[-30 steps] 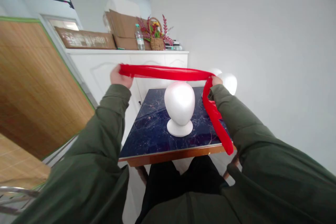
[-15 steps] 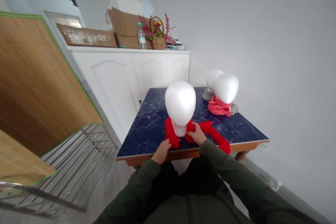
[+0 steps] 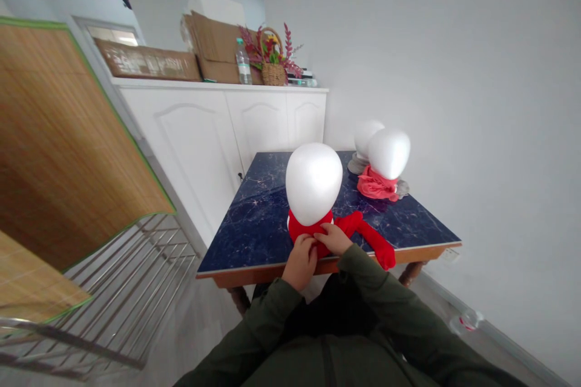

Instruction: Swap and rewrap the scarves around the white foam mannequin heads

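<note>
A white mannequin head point(image 3: 314, 183) stands near the front edge of the blue marbled table point(image 3: 254, 217). Around its neck lies a red scarf point(image 3: 373, 238), whose loose length trails to the right and hangs over the front edge. At the front of the neck my left hand point(image 3: 301, 260) grips the scarf with bent fingers. Close beside it, my right hand point(image 3: 334, 238) pinches the scarf from the right. The two hands' fingertips nearly meet, and the neck is hidden behind cloth and fingers.
Farther back on the right stand two more white heads, the nearer head point(image 3: 389, 153) with a pink-red cloth point(image 3: 377, 184) round its neck. A white cabinet point(image 3: 200, 133) runs behind the table, bearing boxes and a flower basket point(image 3: 273, 74). A metal rack point(image 3: 149, 284) stands at left.
My left hand has moved right and inward, bringing the scarf's left side across the front of the neck. My hands are now close together, and the head looks slightly shifted or tilted toward me.
</note>
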`<state>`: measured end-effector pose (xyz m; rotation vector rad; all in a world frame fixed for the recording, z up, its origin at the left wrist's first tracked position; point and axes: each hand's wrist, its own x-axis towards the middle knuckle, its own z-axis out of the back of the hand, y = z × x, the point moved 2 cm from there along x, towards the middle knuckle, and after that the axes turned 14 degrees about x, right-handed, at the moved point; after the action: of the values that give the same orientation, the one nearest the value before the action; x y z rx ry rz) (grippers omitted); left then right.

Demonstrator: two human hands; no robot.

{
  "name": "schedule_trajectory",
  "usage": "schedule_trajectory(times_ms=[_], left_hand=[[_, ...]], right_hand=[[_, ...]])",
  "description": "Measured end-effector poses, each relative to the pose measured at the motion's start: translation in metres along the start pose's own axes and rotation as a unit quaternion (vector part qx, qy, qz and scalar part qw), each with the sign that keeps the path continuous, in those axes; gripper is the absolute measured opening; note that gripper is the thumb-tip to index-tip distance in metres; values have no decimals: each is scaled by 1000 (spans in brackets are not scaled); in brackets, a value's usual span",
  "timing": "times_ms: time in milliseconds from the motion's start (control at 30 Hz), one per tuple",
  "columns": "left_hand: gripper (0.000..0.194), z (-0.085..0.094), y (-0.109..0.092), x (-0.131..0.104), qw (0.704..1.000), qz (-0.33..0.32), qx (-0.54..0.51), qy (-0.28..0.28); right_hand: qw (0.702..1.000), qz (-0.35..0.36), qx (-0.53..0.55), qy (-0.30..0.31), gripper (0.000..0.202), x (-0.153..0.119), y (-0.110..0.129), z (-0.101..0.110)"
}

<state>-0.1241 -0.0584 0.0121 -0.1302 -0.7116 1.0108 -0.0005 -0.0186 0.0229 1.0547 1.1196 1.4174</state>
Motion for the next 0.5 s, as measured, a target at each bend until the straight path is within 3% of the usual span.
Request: schedule_trajectory(times_ms=[100,200,300,400,500], left_hand=[[23,-2,14,9,990,116,-79,-20],[35,-3,22,21,971,189,-144,39],[36,-4,23,28,948,214,-207,113],[27,-8,25,30,915,225,-305,138],[16,-12,34,28,870,288,-389,97]], right_hand=[[969,-68,236,1,19,-2,0,-4],[886,-132,439,70,29,-8,9,-7],[833,-149,517,128,34,-12,16,-4],[821,-169,528,136,32,-14,14,-1],[847,-178,492,91,25,-14,7,7]])
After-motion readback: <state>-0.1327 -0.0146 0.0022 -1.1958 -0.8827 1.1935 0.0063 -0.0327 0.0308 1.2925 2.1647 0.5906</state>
